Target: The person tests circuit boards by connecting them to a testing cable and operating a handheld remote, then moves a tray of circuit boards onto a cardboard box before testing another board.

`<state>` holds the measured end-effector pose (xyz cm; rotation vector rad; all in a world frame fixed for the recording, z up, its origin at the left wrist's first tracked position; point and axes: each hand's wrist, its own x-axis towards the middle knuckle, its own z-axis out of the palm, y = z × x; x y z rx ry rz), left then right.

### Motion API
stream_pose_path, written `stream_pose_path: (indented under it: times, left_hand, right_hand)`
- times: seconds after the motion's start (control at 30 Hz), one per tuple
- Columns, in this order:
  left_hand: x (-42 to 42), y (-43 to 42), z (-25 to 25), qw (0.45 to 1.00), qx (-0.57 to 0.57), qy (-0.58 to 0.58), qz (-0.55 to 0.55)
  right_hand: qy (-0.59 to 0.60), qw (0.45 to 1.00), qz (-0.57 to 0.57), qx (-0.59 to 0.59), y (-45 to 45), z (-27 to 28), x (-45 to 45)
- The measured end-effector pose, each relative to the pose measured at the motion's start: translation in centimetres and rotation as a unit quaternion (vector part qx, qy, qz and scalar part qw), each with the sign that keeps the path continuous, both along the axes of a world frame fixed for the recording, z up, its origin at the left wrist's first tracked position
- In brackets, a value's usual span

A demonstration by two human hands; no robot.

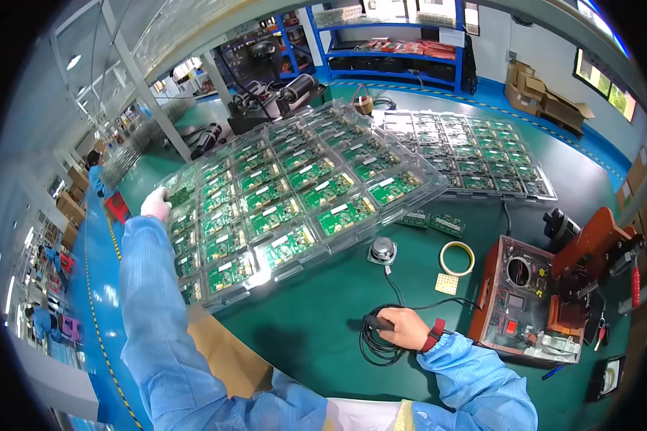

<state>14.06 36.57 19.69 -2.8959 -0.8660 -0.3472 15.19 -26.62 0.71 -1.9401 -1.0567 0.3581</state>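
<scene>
Left hand (156, 205) gripped tray (430, 188) by its left edge, centre-left of frame; long axis ran lower left to upper right. Right hand (404, 329) closed on black handle (376, 322), lower centre. Second tray (548, 192) partly behind, upper right; tape (456, 274), red box (487, 287) at right.

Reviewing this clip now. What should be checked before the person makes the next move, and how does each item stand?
1. Left hand on the near tray: ok, it grips the left edge.
2. Right hand free: not ok, it holds a black piece by the coiled cable.
3. Near tray level: not ok, it is tilted.
4. Near tray apart from the far tray: cannot tell, they overlap in view.
5. All boards in trays: not ok, loose boards lie on the table.
</scene>
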Motion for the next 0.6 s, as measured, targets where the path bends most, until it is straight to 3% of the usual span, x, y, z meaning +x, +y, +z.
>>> stream_pose_path:
  times: [0.03,0.1,0.17,0.23,0.27,0.37,0.4,0.43,0.5,0.53,0.57,0.6]
  left_hand:
    - [-0.5,-0.6,0.6,1.0,0.002,-0.004,-0.002]
    - [-1.6,-3.6,3.2,0.979,-0.087,-0.152,-0.101]
    - [-3.0,-7.8,6.3,0.92,-0.174,-0.289,-0.201]
    - [-5.4,-17.4,10.0,0.867,-0.292,-0.322,-0.245]
    - [-6.6,-21.1,10.5,0.867,-0.289,-0.32,-0.25]
    - [-10.9,-29.9,8.4,0.842,-0.375,-0.201,-0.332]
    - [-11.4,-31.7,6.3,0.861,-0.251,-0.115,-0.427]
    - [-12.0,-34.1,3.8,0.826,-0.401,-0.015,-0.396]
    - [-11.4,-37.6,-2.5,0.782,-0.463,0.115,-0.401]
    - [-10.6,-39.2,-4.8,0.76,-0.534,0.154,-0.337]
    - [-9.8,-40.5,-6.8,0.729,-0.6,0.19,-0.269]
    - [-9.0,-41.2,-9.2,0.697,-0.635,0.176,-0.281]
  right_hand:
    - [-0.004,1.0,-0.002,0.002,0.0,0.0,0.0]
    - [0.008,1.0,-0.01,-0.003,0.0,-0.1,-0.1]
    - [0.023,1.0,-0.02,-0.007,0.0,-0.1,-0.1]
    - [0.02,0.999,-0.028,0.001,0.0,-0.2,-0.1]
    - [0.019,0.999,-0.033,0.005,0.0,-0.3,-0.1]
    - [0.023,0.999,-0.043,0.015,0.1,-0.6,-0.2]
    - [0.033,0.998,-0.044,0.026,0.1,-0.7,-0.1]
    - [0.044,0.997,-0.046,0.039,0.2,-0.9,0.0]
    - [0.065,0.995,-0.053,0.062,0.1,-0.9,0.1]
    - [0.067,0.994,-0.056,0.06,0.0,-0.8,0.0]
    - [0.121,0.987,-0.073,0.082,-0.1,-0.5,0.1]
    - [0.175,0.975,-0.089,0.104,-0.1,-0.2,0.1]
